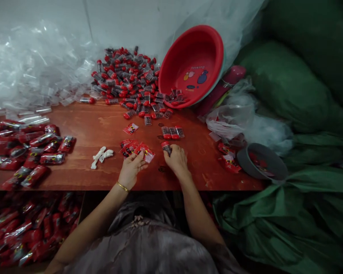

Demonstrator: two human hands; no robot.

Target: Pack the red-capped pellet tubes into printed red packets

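My left hand [130, 167] rests on the wooden table [103, 171] and holds a small red printed card [145, 151] from a fan of similar cards [128, 146]. My right hand [175, 159] is shut on a small clear tube with a red cap [166, 146]. Just beyond it lie three more such tubes [173, 132] side by side. A single red card [130, 128] lies further out. A big heap of red-capped tubes [125, 78] covers the back of the table.
A red basin [200, 49] leans tilted at the back right, spilling tubes. Clear plastic sleeves [31, 68] pile up back left. Filled red packets [31, 152] lie at the left and below the table. A grey bowl [261, 161], white object [101, 156] and green sacks [297, 95] surround.
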